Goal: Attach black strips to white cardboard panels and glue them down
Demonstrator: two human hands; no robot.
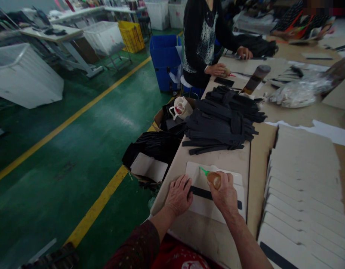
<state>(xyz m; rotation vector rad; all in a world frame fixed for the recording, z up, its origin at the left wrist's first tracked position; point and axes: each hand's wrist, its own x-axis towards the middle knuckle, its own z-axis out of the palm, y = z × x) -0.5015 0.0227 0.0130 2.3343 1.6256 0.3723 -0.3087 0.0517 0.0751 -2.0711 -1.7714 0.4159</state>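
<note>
My right hand (225, 192) is closed around an amber glue bottle (214, 180) with a green nozzle. The nozzle tip points left, over the upper part of a pale board (208, 209) on the table. Across this board lies a black strip (202, 192), partly covered by my right hand. My left hand (179, 194) rests flat at the board's left edge, fingers stretched out and touching the strip's left end. Beyond the board lies a heap of dark fabric strips (220, 123).
Overlapping pale boards (301, 186) are laid out at the right. Left of the table stand a box of black material (152, 145) and a blue bin (165, 56). A co-worker (202, 41) sits farther up the table, near a brown bottle (255, 79).
</note>
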